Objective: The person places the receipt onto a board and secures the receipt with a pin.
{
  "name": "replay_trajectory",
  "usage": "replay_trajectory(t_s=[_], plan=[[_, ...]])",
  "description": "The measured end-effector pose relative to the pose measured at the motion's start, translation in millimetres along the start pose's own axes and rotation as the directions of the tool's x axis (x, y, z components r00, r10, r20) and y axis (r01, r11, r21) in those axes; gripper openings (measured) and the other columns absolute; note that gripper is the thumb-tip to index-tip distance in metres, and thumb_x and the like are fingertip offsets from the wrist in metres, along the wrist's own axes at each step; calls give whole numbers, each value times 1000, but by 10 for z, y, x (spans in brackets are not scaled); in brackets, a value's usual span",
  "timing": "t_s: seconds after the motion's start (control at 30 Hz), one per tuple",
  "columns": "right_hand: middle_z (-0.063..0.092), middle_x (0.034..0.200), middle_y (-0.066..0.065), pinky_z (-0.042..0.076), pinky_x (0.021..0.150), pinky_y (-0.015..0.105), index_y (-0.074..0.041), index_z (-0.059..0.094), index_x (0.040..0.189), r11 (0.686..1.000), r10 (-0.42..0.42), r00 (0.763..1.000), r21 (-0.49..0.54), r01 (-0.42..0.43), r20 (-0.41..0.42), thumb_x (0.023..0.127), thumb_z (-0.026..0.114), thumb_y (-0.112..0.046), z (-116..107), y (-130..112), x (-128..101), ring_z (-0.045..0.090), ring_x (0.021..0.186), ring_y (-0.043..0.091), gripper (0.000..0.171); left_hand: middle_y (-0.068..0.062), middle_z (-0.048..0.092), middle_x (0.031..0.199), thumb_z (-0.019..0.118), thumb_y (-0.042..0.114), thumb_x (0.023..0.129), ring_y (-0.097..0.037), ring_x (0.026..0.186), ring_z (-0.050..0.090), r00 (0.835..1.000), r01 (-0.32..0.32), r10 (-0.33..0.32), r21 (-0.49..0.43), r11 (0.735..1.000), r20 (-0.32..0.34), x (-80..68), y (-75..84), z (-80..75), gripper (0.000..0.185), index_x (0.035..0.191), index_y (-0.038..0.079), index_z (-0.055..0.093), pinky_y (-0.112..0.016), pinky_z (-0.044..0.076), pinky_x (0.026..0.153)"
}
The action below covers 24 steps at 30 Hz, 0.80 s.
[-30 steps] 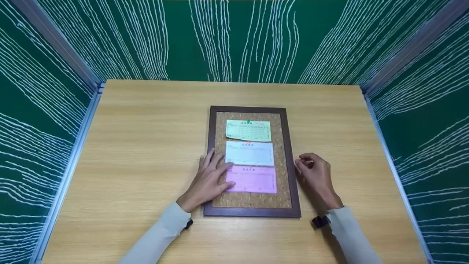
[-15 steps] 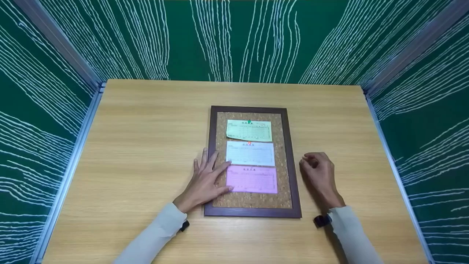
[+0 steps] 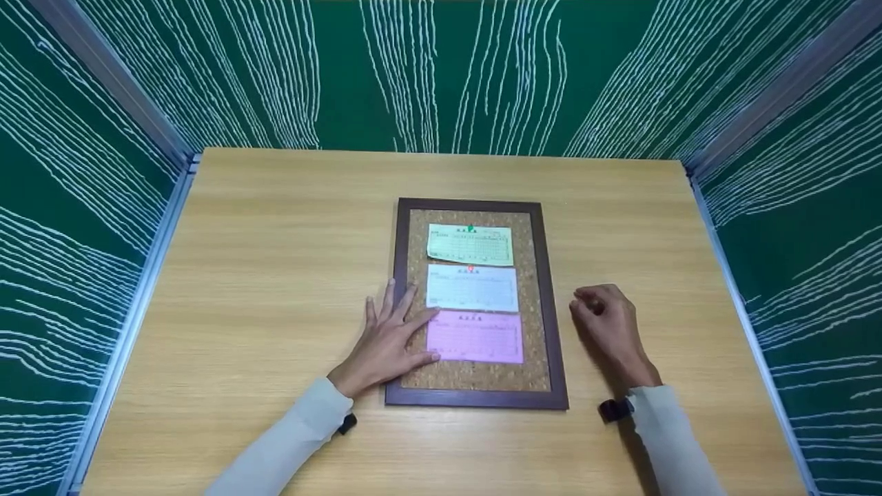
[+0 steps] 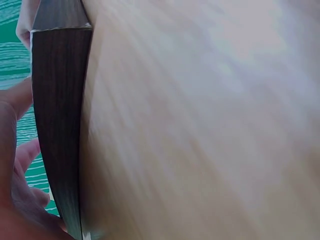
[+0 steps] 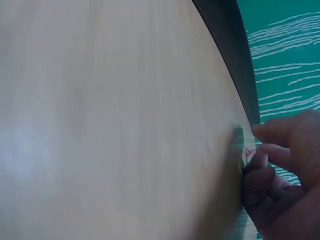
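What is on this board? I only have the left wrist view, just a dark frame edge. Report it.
Observer: Three paper slips lie on the cork board: a green slip at the top, a white slip in the middle, a pink slip lowest.
Operator: Now tell me where the right hand is.
Observer: The right hand rests on the table just right of the board, fingers curled; whether it holds anything is unclear.

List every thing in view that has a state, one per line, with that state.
cork board: lying flat on the table, frame intact.
green slip: pinned at its top edge by a green pin.
white slip: pinned at its top edge by a red pin.
pink slip: lying flat, no pin visible.
left hand: fingers spread, resting on the board's left edge.
right hand: fingers curled, on the table right of the board; whether it holds anything cannot be told.
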State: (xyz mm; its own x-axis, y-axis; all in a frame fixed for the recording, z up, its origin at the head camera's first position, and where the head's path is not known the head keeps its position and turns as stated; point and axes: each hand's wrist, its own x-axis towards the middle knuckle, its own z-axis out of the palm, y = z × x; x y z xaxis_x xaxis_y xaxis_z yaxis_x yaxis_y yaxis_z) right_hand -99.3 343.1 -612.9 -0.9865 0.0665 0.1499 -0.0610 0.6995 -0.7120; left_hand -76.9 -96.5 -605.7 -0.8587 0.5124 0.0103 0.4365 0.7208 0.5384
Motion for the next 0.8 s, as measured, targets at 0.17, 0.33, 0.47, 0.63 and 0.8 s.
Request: replay_trajectory(t_s=[0.17,0.33,0.47,0.63,0.8], plan=[[71,115,18,43,76,13,2,80,121,999,-40,998,-15,40,48,102,77,-4,-59,23,20,63,93,24,20,-14,9,185,78,61,96,-54,166,-8,1000,-8,8,4,1000,-4,6,-7,10,78,163,30,56,-89,-3,119],[72,116,18,43,75,12,2,80,119,998,-58,996,-12,59,67,101,78,-2,-91,44,40,62,92,23,19,-14,9,185,78,62,96,-54,166,-8,1000,-3,3,26,1000,-1,10,-15,14,78,164,30,56,-88,-2,119],[72,115,18,42,75,12,3,81,117,998,-60,995,-3,60,74,100,79,0,-111,62,54,61,91,23,18,-15,9,185,78,62,96,-53,166,-9,1000,0,0,30,1000,9,7,-10,10,79,164,30,55,-88,-3,120],[70,111,17,43,74,12,3,81,115,999,-53,994,1,53,92,99,78,3,-120,74,69,60,90,21,16,-15,7,185,77,63,96,-53,167,-9,1000,0,0,24,1000,8,-4,-18,10,79,165,31,54,-86,-4,121],[70,110,17,43,74,13,3,81,112,999,-48,995,6,48,92,100,77,4,-115,90,82,60,90,20,13,-15,8,185,79,60,96,-53,167,-7,1000,-12,13,21,1000,-13,-18,-36,19,78,164,31,55,-85,-3,122]])
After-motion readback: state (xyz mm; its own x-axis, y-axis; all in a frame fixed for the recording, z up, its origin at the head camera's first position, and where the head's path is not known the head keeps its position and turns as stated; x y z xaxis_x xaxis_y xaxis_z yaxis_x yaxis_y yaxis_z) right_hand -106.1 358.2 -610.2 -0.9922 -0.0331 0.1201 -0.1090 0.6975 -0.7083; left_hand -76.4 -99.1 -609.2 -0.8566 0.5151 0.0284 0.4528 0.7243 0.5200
